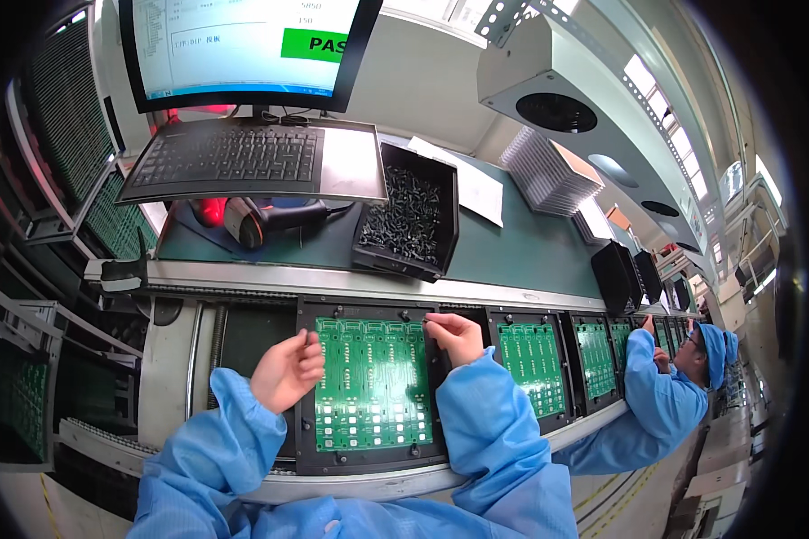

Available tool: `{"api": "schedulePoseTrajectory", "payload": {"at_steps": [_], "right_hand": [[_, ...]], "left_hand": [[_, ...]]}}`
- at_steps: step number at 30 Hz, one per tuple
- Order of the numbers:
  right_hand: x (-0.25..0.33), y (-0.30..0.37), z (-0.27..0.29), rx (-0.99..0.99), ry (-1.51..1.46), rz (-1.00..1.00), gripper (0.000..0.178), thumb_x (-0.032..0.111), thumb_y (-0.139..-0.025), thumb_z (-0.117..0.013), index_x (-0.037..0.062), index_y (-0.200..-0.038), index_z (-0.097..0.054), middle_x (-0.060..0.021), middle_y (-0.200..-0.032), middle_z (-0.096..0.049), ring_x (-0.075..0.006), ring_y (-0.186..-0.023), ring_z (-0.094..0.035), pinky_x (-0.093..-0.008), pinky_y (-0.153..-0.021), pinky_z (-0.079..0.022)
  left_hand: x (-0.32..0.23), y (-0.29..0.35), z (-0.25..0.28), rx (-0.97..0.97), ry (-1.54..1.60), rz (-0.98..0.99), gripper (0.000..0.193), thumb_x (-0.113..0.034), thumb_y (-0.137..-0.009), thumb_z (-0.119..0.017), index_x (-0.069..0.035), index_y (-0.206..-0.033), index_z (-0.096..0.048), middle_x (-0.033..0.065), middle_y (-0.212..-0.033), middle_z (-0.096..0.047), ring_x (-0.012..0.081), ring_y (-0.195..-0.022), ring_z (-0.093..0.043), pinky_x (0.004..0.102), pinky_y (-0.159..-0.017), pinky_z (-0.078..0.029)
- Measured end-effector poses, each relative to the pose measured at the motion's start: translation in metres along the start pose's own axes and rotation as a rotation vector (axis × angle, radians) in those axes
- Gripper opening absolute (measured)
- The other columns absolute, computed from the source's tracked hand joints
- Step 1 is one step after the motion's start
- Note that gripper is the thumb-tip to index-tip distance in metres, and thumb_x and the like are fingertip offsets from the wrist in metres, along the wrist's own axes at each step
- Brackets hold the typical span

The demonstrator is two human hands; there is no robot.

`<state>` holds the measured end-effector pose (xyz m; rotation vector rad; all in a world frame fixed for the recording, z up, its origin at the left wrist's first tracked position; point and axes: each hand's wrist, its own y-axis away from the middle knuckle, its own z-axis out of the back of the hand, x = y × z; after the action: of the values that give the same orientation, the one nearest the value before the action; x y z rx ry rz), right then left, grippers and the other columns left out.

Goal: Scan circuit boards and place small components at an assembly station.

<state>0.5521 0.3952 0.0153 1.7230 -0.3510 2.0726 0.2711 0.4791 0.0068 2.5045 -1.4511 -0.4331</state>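
Note:
A green circuit board panel (373,382) lies in a black carrier frame (368,463) in front of me, with small black knobs around its edges. My left hand (288,370) is at the panel's left edge, slightly above the frame. Its fingers are curled closed, and whatever they hold, if anything, is hidden. At the panel's top right corner, my right hand (458,338) pinches thumb and finger together on or beside a small dark piece. I cannot tell whether that piece is a knob of the frame or a loose part.
Beyond the rail stands a black bin (409,211) of small dark parts. A barcode scanner (270,218) lies under the keyboard (229,157), below a monitor (252,45). More framed panels (530,368) line the conveyor to the right, where a co-worker (670,386) in blue works.

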Motion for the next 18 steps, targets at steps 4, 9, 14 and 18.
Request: {"api": "schedulePoseTrajectory", "payload": {"at_steps": [4, 9, 14, 18], "right_hand": [[-0.034, -0.001, -0.013, -0.131, 0.126, 0.149, 0.011, 0.001, -0.074, -0.067, -0.0005, -0.084, -0.065, -0.0004, -0.074, -0.062, -0.0026, -0.06, -0.047, -0.0174, -0.054, -0.039], [-0.032, -0.001, -0.021, -0.173, 0.256, 0.305, 0.011, -0.001, -0.073, -0.067, -0.0004, -0.084, -0.066, 0.0021, -0.068, -0.056, -0.0019, -0.058, -0.043, -0.0173, -0.052, -0.034], [-0.031, -0.002, -0.021, -0.18, 0.242, 0.3, 0.011, -0.002, -0.071, -0.068, -0.0012, -0.083, -0.067, 0.0019, -0.066, -0.053, -0.0022, -0.056, -0.039, -0.0185, -0.05, -0.031], [-0.034, -0.003, -0.02, -0.191, 0.296, 0.33, 0.011, -0.002, -0.071, -0.068, -0.0015, -0.082, -0.066, 0.0012, -0.065, -0.053, -0.0025, -0.056, -0.04, -0.0183, -0.049, -0.032]], "left_hand": [[-0.005, 0.014, 0.011, 0.195, -0.101, -0.009, 0.02, -0.021, -0.095, -0.04, -0.004, -0.092, -0.051, -0.002, -0.064, -0.033, 0.0083, -0.054, -0.029, 0.0213, -0.047, -0.027], [-0.004, 0.02, 0.005, 0.058, -0.346, -0.207, 0.02, -0.02, -0.095, -0.04, -0.003, -0.096, -0.05, -0.002, -0.063, -0.034, 0.0075, -0.054, -0.029, 0.0206, -0.048, -0.027], [-0.003, 0.017, 0.011, 0.083, -0.303, -0.232, 0.017, -0.02, -0.094, -0.041, -0.005, -0.097, -0.049, -0.0014, -0.063, -0.035, 0.0075, -0.055, -0.03, 0.0204, -0.049, -0.028], [-0.001, 0.015, 0.015, 0.099, -0.314, -0.272, 0.016, -0.02, -0.095, -0.039, -0.006, -0.099, -0.047, -0.001, -0.064, -0.035, 0.0077, -0.056, -0.03, 0.0206, -0.05, -0.028]]}}
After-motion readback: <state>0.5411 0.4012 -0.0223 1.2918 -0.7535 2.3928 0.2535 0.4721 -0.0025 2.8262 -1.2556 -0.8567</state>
